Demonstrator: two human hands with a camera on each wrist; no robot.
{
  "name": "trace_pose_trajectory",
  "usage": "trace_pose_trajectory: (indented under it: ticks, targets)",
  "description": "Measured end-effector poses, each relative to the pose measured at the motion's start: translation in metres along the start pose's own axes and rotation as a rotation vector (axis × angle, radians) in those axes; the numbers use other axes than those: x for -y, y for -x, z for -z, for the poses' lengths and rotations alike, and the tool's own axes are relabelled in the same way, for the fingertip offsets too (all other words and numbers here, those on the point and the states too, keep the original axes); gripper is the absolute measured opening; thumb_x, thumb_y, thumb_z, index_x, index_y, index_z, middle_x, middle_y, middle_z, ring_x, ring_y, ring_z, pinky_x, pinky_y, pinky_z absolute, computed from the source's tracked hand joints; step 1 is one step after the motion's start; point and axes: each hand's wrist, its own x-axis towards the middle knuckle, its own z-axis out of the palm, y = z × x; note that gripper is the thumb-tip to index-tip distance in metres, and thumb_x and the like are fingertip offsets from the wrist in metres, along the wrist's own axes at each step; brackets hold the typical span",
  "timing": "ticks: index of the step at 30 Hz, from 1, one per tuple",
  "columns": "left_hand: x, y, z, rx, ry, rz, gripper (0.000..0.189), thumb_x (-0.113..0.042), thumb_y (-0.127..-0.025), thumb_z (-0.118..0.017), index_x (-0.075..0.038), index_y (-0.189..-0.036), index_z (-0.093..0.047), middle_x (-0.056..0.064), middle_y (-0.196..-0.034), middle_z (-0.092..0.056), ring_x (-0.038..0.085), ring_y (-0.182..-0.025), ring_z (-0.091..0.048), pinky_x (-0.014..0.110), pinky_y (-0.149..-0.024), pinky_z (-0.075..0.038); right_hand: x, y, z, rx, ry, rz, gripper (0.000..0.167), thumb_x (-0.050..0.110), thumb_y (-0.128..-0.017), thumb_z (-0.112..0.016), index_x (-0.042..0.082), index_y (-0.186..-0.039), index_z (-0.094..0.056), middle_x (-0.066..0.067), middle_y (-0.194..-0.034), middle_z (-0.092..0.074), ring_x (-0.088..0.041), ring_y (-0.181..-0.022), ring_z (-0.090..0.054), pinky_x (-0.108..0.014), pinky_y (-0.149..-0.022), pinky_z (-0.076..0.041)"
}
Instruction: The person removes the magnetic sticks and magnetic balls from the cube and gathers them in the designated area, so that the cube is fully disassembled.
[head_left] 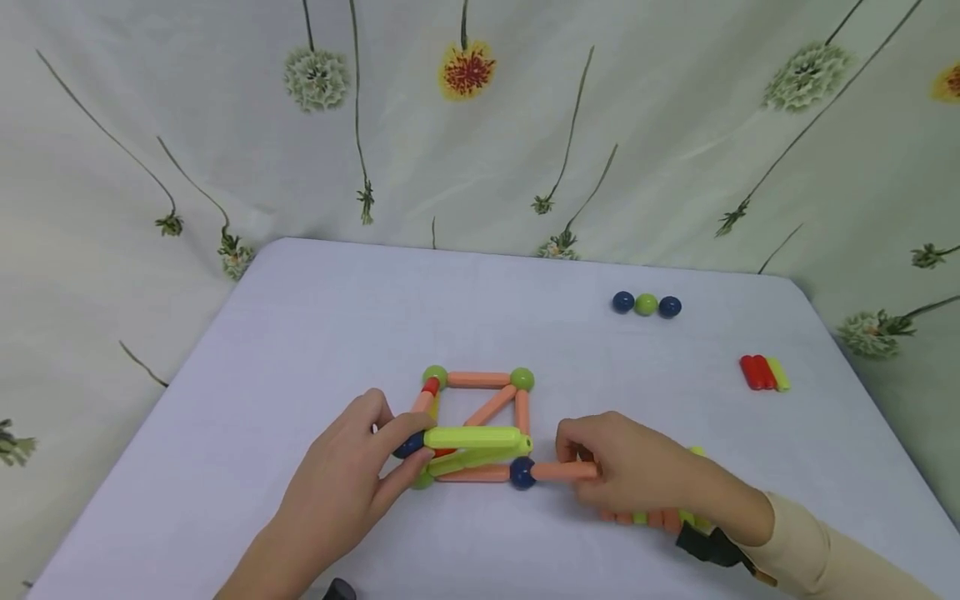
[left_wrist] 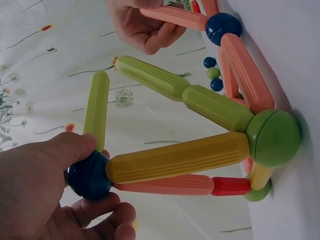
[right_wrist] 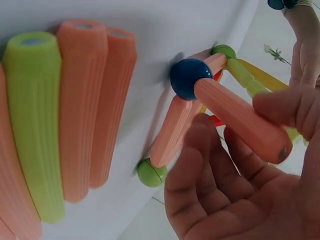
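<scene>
My left hand [head_left: 341, 479] pinches a dark blue ball [left_wrist: 90, 175], raised above the table. From it run a yellow magnetic rod [left_wrist: 180, 156], a salmon rod with a red end piece [left_wrist: 230, 186], and a yellow-green rod [head_left: 472, 437] with its far end free. These join a flat frame of salmon rods [head_left: 477, 380] and green balls [head_left: 522, 379], braced by a diagonal rod. At the near right corner sits another dark blue ball [head_left: 522, 472]. My right hand [head_left: 637, 462] holds a salmon rod [right_wrist: 240, 117] whose other end touches that corner ball.
Beneath and beside the right forearm lies a row of salmon and yellow-green rods [right_wrist: 82, 110]. Farther back are three balls in a line [head_left: 646, 305], and red and yellow-green short rods [head_left: 757, 372] lie at right. A dark object [head_left: 341, 590] shows at the near edge.
</scene>
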Motion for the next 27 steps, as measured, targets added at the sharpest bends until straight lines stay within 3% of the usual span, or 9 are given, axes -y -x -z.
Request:
trace_pose_trajectory:
  ticks: [6,13,16,20,27]
  targets:
    - [0.000,0.000,0.001,0.007,-0.013,0.019,0.033,-0.024,-0.080,-0.081,-0.023,-0.110,-0.068,-0.010,-0.082,-0.032,0.004,-0.066,-0.030,0.016,-0.051,-0.028,0.000,-0.003,-0.005,0.070,0.072,-0.011,0.026,0.012,-0.078,-0.073,0.028,-0.089,-0.057,0.009,-0.064,-0.052,-0.005,-0.056,-0.048,-0.022,-0.050,-0.039]
    - [0.000,-0.001,0.002,0.036,-0.017,0.025,0.030,-0.029,-0.084,-0.077,-0.023,-0.112,-0.068,-0.009,-0.082,-0.032,0.004,-0.066,-0.030,0.016,-0.051,-0.029,-0.008,-0.011,-0.016,0.056,0.038,0.047,0.025,0.020,-0.086,-0.074,0.027,-0.107,-0.062,0.014,-0.078,-0.058,-0.004,-0.059,-0.051,-0.021,-0.054,-0.045]
    - [0.000,-0.002,0.001,0.038,-0.019,0.028,0.032,-0.027,-0.082,-0.079,-0.023,-0.111,-0.068,-0.009,-0.082,-0.032,0.004,-0.066,-0.030,0.017,-0.051,-0.029,-0.011,-0.014,-0.020,0.031,0.031,0.072,0.028,0.016,-0.086,-0.073,0.024,-0.111,-0.064,0.013,-0.075,-0.057,-0.003,-0.059,-0.051,-0.021,-0.054,-0.044]
    - [0.000,-0.002,0.001,0.040,-0.032,0.036,0.033,-0.026,-0.080,-0.080,-0.022,-0.111,-0.069,-0.009,-0.082,-0.032,0.005,-0.066,-0.030,0.017,-0.051,-0.029,-0.013,-0.016,-0.025,-0.017,-0.004,0.114,0.027,0.008,-0.082,-0.071,0.021,-0.105,-0.067,0.012,-0.069,-0.054,-0.002,-0.056,-0.048,-0.018,-0.052,-0.041]
    - [0.000,-0.001,0.001,0.050,-0.037,0.046,0.033,-0.027,-0.080,-0.080,-0.022,-0.111,-0.069,-0.008,-0.081,-0.031,0.005,-0.066,-0.030,0.017,-0.051,-0.029,-0.017,-0.008,-0.032,-0.130,-0.042,0.132,0.032,0.003,-0.080,-0.069,0.020,-0.107,-0.069,0.012,-0.069,-0.052,-0.002,-0.056,-0.045,-0.019,-0.052,-0.039]
